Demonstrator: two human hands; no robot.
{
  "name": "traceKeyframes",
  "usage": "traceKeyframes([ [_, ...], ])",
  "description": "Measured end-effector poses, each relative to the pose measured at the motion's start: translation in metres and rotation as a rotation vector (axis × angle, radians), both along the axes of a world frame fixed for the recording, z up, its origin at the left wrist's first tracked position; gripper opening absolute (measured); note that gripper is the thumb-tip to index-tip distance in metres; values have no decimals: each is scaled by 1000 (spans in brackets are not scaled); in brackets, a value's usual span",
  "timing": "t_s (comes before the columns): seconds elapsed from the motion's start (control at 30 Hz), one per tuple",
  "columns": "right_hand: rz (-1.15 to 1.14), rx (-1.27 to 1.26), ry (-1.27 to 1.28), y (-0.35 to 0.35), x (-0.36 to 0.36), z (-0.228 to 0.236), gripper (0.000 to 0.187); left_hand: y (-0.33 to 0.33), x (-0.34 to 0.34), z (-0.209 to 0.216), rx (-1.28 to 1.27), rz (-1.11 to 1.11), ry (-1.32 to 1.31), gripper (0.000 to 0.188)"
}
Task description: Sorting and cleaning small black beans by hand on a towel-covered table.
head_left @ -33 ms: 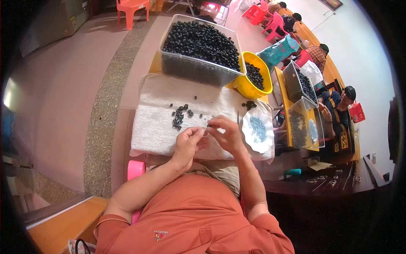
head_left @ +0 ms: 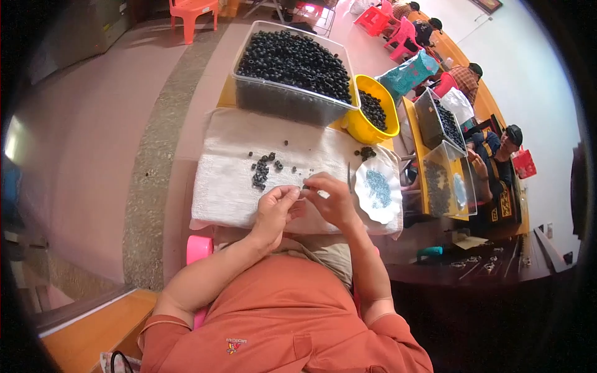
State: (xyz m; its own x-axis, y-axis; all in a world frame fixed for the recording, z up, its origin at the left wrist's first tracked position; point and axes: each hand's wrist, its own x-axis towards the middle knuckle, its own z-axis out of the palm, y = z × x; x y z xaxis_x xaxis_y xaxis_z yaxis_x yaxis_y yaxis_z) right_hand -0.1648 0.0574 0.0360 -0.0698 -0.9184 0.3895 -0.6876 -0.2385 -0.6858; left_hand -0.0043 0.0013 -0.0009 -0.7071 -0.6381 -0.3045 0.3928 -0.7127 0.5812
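Both hands met over the near edge of the white cloth mat [head_left: 236,186] covering the table. Left hand [head_left: 275,208] had fingertips pinched shut on something tiny, too small to make out; probably one of the small black ring-shaped beads. Right hand [head_left: 336,199] was also closed to a pinch, thumb and forefinger touching the left fingertips, holding a small dark piece at the join [head_left: 306,186]. A loose cluster of black rings [head_left: 261,171] lay on the cloth just beyond the left hand. White paper plate with a heap of small grey-blue bits [head_left: 378,189] sat just right of the right hand, a thin dark needle-like tool [head_left: 349,175] lying beside it.

Further back: big clear plastic tub full of black rings [head_left: 292,68], yellow plastic bucket [head_left: 373,115] with more beside it.

Judgement: the rings looked light, hard and smooth, easy to fumble or roll; best pinched by the outer rim with fingertips, hole kept clear. Other people sat at the next tables, right.
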Motion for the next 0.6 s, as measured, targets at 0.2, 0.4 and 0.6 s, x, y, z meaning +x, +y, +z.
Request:
traceKeyframes([
  [0.2, -3, -36, 21, 17, 4, -6, 22, -2, 4, 2, 16, -159, 26, 12],
  [0.4, 17, 33, -315, 27, 6, -18, 19, -2, 4, 2, 62, -213, 61, 9],
  [0.6, 60, 74, -442, 33, 2, -18, 18, -2, 4, -1, 50, -215, 65, 7],
])
